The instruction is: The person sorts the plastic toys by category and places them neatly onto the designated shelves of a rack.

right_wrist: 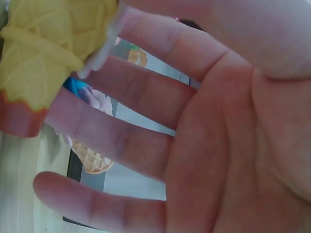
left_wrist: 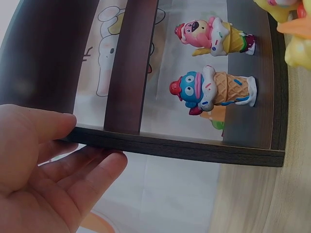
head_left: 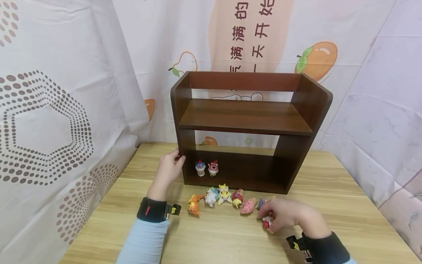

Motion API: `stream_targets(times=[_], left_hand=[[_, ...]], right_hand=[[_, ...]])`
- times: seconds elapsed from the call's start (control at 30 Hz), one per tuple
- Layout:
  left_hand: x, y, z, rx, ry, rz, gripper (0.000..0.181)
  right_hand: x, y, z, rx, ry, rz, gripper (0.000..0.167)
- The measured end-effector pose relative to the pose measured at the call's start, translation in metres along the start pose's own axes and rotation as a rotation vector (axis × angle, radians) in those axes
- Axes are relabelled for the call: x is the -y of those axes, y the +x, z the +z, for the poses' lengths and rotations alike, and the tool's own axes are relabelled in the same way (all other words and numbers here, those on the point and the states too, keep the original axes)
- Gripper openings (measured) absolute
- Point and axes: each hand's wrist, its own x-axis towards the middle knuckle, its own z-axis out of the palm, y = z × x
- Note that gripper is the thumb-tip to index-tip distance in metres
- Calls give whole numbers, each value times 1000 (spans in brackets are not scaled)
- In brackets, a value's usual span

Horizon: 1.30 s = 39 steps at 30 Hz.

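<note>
My left hand grips the left side panel of a dark brown wooden shelf; in the left wrist view the thumb and fingers lie on either side of the panel's edge. On the lower level stand two ice-cream-cone figurines, a blue one with a red hat and a pink one. My right hand pinches a cone figurine with a yellow waffle cone and reddish-brown tip. Its head, partly covered by fingers, shows red and white. Beside it lies a blue figurine, partly hidden by the hand.
In front of the shelf a row of figurines lies on the wooden table: an orange one, a white-and-blue one, a yellow-and-white one, a red-and-yellow one and a pink one. Printed curtains hang behind.
</note>
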Motion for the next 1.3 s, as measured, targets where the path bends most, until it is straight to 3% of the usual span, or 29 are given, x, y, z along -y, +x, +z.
stream_targets(times=[0.4, 0.83, 1.13, 1.3], left_hand=[[-1, -1, 0, 4, 11, 5, 45], [0, -2, -1, 1, 22, 2, 44], [-3, -1, -1, -4, 27, 16, 44], [-3, -1, -2, 2, 26, 9, 44]], right_hand=[[-1, 2, 3, 32, 13, 43, 32], [-5, 3, 4, 23, 33, 9, 31], [-6, 4, -2, -47, 8, -98, 33], [-7, 3, -5, -110, 3, -209, 37]])
